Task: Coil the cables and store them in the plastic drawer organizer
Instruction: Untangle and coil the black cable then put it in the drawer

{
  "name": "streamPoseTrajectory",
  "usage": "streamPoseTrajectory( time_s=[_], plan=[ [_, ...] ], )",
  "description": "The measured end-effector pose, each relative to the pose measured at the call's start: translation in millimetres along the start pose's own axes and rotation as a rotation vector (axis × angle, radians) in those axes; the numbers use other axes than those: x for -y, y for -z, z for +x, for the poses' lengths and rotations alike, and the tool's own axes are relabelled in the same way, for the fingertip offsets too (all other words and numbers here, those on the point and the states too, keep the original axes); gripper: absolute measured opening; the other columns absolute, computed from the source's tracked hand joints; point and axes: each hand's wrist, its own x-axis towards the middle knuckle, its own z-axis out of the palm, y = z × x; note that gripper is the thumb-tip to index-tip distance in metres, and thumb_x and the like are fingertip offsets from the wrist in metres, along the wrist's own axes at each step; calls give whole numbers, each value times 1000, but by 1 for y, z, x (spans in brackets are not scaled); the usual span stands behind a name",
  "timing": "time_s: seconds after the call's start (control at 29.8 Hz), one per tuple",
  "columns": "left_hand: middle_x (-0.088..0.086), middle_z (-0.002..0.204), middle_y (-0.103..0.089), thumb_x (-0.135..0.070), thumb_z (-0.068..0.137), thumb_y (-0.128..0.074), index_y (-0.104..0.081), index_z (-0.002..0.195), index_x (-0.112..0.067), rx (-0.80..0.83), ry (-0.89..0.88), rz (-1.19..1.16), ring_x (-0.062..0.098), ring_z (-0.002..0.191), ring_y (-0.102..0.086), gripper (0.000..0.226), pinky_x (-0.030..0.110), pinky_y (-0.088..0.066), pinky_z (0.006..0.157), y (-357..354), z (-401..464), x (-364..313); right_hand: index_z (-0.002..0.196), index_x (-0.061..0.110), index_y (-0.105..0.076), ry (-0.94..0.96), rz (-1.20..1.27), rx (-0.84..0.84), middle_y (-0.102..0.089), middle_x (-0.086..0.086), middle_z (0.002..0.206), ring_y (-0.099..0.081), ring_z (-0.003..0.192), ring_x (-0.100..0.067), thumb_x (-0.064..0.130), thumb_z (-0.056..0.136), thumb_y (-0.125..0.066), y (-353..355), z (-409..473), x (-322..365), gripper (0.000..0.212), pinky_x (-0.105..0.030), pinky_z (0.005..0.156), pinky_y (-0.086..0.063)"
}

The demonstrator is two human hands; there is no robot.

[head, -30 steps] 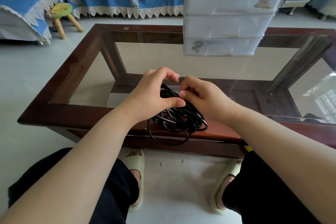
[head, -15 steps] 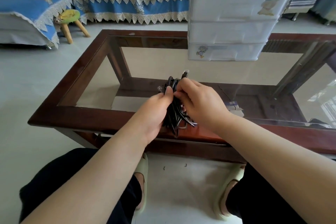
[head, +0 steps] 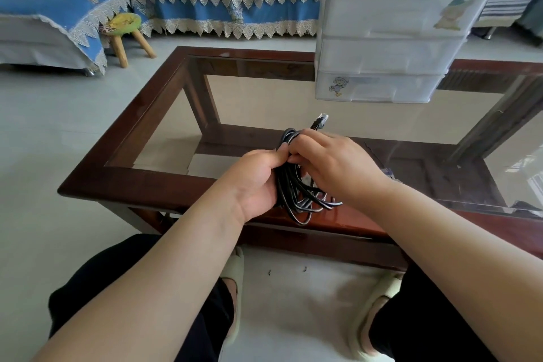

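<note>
Fingers of your left hand (head: 258, 182) clamp the black cable coil (head: 296, 194) so its loops cannot spring apart above the table's near edge, while your right hand (head: 329, 164) pinches the plug end (head: 318, 122) upward for wrapping.

Both hands (head: 296, 173) curled, fingertips touching

Worktop (head: 152, 185): dark red-brown wood frame with a clear glass top; pale tiled floor (head: 53, 132) shows through the glass. White translucent plastic drawer organizer (head: 382, 56) stands on the glass at the far right side, drawers pushed in, cartoon stickers on the fronts. Small wooden stool (head: 123, 28) stands on the floor well left of the organizer, past the worktop's far-left corner.
</note>
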Motion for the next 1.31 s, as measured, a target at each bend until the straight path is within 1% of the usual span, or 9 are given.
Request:
streamPoseTrajectory(
  time_s=[0.03,0.13,0.23,0.34,0.54,0.74,0.94,1.11,1.31],
  plan=[
    [19,114,-55,-17,102,-40,-54,125,7,0,-11,-1,29,106,-54,36,43,-42,104,1,1,1,94,9,-55,-29,29,-6,-61,-7,84,-54,62,-28,15,89,-56,1,0,1,8,-24,54,-30],
    [18,106,-61,-15,101,-41,-63,108,3,-20,-84,17,28,102,-57,29,41,-47,98,0,1,5,89,6,-58,-138,113,13,-60,-5,83,-56,64,-28,29,90,-48,5,-2,3,25,-26,53,-35],
    [10,87,-67,-16,101,-43,-66,97,-1,-41,-162,64,23,87,-63,27,36,-54,83,-3,1,9,87,6,-56,-175,-2,26,-60,-4,79,-57,67,-26,40,89,-44,4,-3,0,36,-24,57,-31],
    [4,73,-65,-16,101,-44,-65,93,-3,-66,-197,101,17,73,-61,26,31,-51,72,-5,2,10,85,6,-56,-165,-91,56,-58,-6,77,-55,68,-27,46,91,-39,3,-4,-4,44,-32,55,-41],
    [9,81,-64,-19,102,-43,-65,93,-4,-59,-225,212,21,80,-62,28,35,-54,78,-6,3,13,80,7,-57,-136,-143,32,-59,-6,72,-55,63,-28,39,90,-37,5,-9,-2,39,-31,52,-39],
    [14,85,-60,-18,103,-39,-60,99,1,-24,-229,277,20,75,-61,29,32,-53,72,-7,4,12,75,7,-54,-96,-147,1,-56,-6,65,-52,57,-27,26,91,-40,4,-11,-1,29,-29,48,-34],
    [12,82,-58,-21,103,-38,-59,87,-2,73,-197,192,22,79,-58,33,34,-51,74,-7,5,7,76,6,-52,-93,-121,-2,-56,-8,69,-50,60,-28,11,89,-56,7,-11,-1,14,-28,53,-31],
    [6,73,-58,-21,103,-37,-59,90,-2,133,-143,81,18,68,-56,32,31,-47,73,-6,6,1,75,6,-48,-124,-40,22,-54,-7,71,-48,62,-27,20,94,-40,14,-10,0,25,-28,54,-28],
    [4,76,-60,-24,102,-38,-61,96,-5,174,-95,4,17,69,-54,30,32,-44,76,-5,8,0,75,4,-47,-211,-12,-53,-50,-7,69,-41,57,-23,18,95,-44,12,-11,2,24,-31,44,-31]
  ],
)
